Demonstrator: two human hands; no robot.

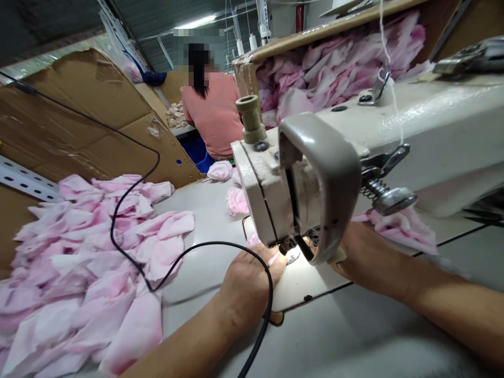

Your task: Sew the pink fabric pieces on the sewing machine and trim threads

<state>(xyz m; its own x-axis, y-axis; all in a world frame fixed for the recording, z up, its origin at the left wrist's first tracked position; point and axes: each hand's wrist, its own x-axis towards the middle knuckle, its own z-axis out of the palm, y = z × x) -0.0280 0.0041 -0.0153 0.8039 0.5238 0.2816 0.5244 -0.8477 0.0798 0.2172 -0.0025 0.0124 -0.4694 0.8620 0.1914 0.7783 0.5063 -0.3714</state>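
A white sewing machine [260, 194] stands over the table, its lamp lighting the needle area. My left hand [252, 278] is at the left of the needle, fingers closed on a small piece of pink fabric [273, 258] that shows at the fingertips. Behind the machine head, my right hand [354, 252] reaches in from the right; its fingers are hidden by the machine. More pink fabric [405, 228] lies just beyond the right wrist. A black cable [270, 294] hangs in front of my left hand.
A large heap of pink and white cloth pieces [94, 262] covers the left of the table [197, 325]. Behind it leans a cardboard sheet [90, 121]. Small pink bundles [219, 170] lie near the machine. A person [212, 110] sits farther back, beside a fabric-filled box [248, 79].
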